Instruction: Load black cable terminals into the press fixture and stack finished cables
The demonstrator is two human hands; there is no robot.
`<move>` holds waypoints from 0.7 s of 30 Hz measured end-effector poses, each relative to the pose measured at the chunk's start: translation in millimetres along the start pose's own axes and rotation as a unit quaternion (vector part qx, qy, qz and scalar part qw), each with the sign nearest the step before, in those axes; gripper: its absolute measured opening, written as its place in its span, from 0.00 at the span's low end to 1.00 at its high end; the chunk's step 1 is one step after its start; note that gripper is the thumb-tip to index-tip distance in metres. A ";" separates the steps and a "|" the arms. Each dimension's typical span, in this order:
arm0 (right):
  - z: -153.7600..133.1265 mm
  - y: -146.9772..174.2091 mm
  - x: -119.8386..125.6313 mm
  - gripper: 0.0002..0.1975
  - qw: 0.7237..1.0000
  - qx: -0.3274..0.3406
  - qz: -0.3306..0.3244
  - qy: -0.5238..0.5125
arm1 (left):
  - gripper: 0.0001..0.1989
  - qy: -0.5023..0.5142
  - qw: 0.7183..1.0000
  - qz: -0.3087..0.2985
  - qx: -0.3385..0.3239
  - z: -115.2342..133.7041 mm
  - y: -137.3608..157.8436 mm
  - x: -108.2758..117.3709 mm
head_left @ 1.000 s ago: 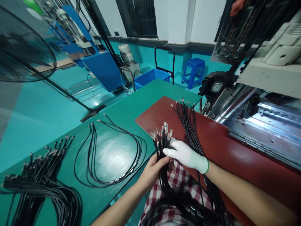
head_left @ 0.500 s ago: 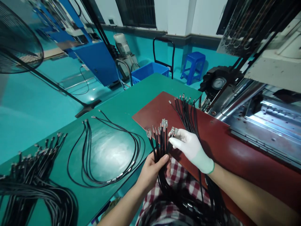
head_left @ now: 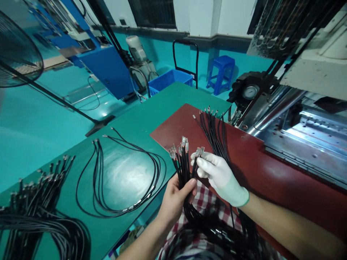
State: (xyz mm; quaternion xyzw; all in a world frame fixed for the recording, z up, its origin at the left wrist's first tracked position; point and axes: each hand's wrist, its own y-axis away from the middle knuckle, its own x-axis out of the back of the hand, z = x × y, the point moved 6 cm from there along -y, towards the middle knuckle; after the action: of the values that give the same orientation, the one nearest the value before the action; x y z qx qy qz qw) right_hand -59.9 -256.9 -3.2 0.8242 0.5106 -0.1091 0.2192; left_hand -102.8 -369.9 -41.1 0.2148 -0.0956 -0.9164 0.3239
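My bare left hand (head_left: 180,195) is wrapped round a bundle of black cables (head_left: 182,164), just below their metal terminals, which point up and away from me. The lower lengths of the bundle hang down over my lap. My right hand (head_left: 217,173), in a white glove, pinches a couple of cables at their metal terminals (head_left: 200,151), a little apart to the right of the others. Behind the gloved hand, another group of black cables (head_left: 215,131) lies on the red-brown mat (head_left: 173,126), terminals toward the far edge.
On the green table (head_left: 130,119), a few looped cables (head_left: 100,169) lie to the left, beside a large cable pile (head_left: 40,202). A metal machine (head_left: 311,133) borders the right side. Beyond the table are a blue crate (head_left: 173,77), a blue stool (head_left: 221,74) and a fan (head_left: 18,54).
My right hand has drawn its pinched cables slightly apart from the bundle, and its fingers have curled more. My left hand keeps its hold. The view has shifted slightly.
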 end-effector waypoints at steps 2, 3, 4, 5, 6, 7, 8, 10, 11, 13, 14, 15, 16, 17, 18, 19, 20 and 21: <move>0.3 0.0 0.1 0.18 1.000 0.008 -0.010 -0.018 | 0.15 -0.002 1.000 -0.003 -0.003 1.0 0.0 -0.7; 0.1 -0.3 0.0 0.18 0.999 0.011 -0.016 -0.026 | 0.15 -0.004 1.000 -0.005 -0.004 1.2 0.1 -1.0; 0.0 -0.9 -0.2 0.18 0.999 0.012 -0.021 -0.033 | 0.14 -0.006 1.000 -0.007 -0.004 1.3 0.2 -1.1; 0.0 -1.7 -0.5 0.17 0.999 0.011 -0.024 -0.038 | 0.14 -0.007 1.000 -0.007 -0.004 1.4 0.4 -1.0; -0.1 -2.5 -0.8 0.17 0.999 0.011 -0.025 -0.042 | 0.14 -0.009 1.000 -0.007 -0.005 1.6 0.8 -0.7; -0.4 -3.2 -1.2 0.16 0.999 0.012 -0.026 -0.042 | 0.15 -0.009 1.000 -0.004 -0.004 1.7 1.2 0.0; -0.6 -3.8 -1.5 0.16 0.999 0.012 -0.026 -0.042 | 0.15 -0.007 1.000 0.000 -0.002 1.7 1.9 0.9; -1.3 -3.8 -2.9 0.15 0.998 0.009 -0.030 -0.045 | 0.16 0.003 1.000 0.004 0.006 1.5 3.4 2.5; -1.6 -3.2 -3.7 0.15 0.998 0.004 -0.036 -0.051 | 0.16 0.009 1.000 0.004 0.010 1.3 4.3 2.9; -2.3 -0.6 -5.2 0.17 0.997 -0.009 -0.052 -0.061 | 0.17 0.015 1.000 -0.001 0.013 1.1 6.3 2.7; -3.1 1.3 -5.5 0.18 0.996 -0.012 -0.060 -0.062 | 0.17 0.013 1.000 -0.003 0.013 1.2 7.3 2.1; -4.2 3.2 -5.3 0.18 0.996 -0.011 -0.065 -0.059 | 0.17 0.010 1.000 -0.006 0.010 1.4 8.2 1.1; -5.0 5.2 -4.5 0.18 0.996 -0.010 -0.066 -0.056 | 0.17 0.007 1.000 -0.011 0.008 1.7 9.2 -0.4; -5.7 7.1 -3.5 0.18 0.996 -0.007 -0.064 -0.055 | 0.17 0.004 1.000 -0.018 0.007 1.9 10.2 -2.3; -6.3 8.7 -2.4 0.18 0.996 -0.003 -0.061 -0.058 | 0.17 0.004 1.000 -0.027 0.007 2.2 11.1 -4.6; -6.4 10.2 -1.4 0.18 0.996 -0.002 -0.055 -0.066 | 0.17 0.005 0.999 -0.037 0.008 2.4 12.1 -6.9; -6.3 11.7 -0.7 0.17 0.996 -0.002 -0.050 -0.075 | 0.17 0.007 0.999 -0.048 0.010 2.7 13.1 -9.0; -6.0 13.0 -0.3 0.17 0.995 -0.004 -0.046 -0.083 | 0.18 0.010 0.998 -0.055 0.013 3.0 14.1 -10.6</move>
State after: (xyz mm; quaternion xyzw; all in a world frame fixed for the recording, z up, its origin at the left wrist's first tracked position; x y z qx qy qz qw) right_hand -48.7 -259.3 5.5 0.7870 0.5284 -0.1856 0.2587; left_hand -89.0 -374.0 -30.5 0.2327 -0.0926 -0.9294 0.2712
